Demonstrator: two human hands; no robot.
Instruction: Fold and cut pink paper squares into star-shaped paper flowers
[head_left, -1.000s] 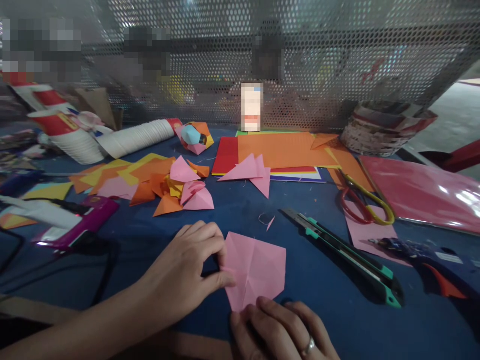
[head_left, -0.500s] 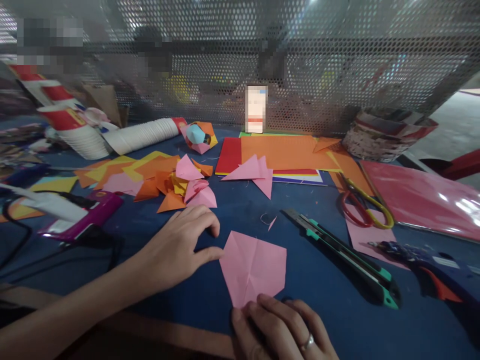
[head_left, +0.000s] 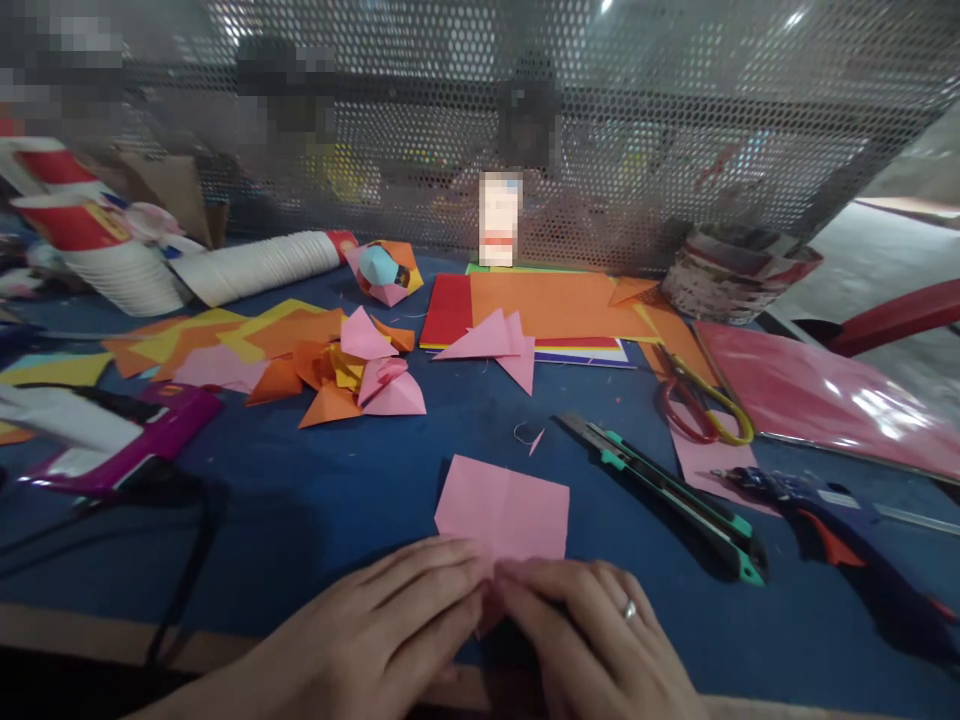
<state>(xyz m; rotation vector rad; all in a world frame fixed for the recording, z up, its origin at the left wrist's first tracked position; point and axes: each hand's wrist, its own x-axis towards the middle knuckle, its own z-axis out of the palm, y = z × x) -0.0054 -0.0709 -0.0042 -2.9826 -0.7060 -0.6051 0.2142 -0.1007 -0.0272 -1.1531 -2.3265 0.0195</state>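
A creased piece of pink paper point(head_left: 501, 505) lies at the front of the blue table, its near part covered by my fingers. My left hand point(head_left: 397, 625) grips its near left side, fingers pressed together. From the right, my right hand point(head_left: 592, 630), with a ring on one finger, is closed on the near edge. The fingertips of both hands almost meet at the middle. Just beyond the paper is a small pink scrap point(head_left: 537, 441). To the right lies a green and black utility knife point(head_left: 667, 500), blade out.
Folded pink pieces point(head_left: 487, 338) rest by a stack of coloured paper point(head_left: 547, 305). An orange and pink paper flower point(head_left: 360, 370) sits left. Scissors point(head_left: 705, 405), a blue glue gun point(head_left: 832, 515), a woven basket point(head_left: 739, 272), paper cups point(head_left: 262, 268) and a purple device point(head_left: 135, 440) surround the work.
My left hand has come down and right from beside the paper onto its near side. My right hand stays at the near edge. The view has shifted slightly.
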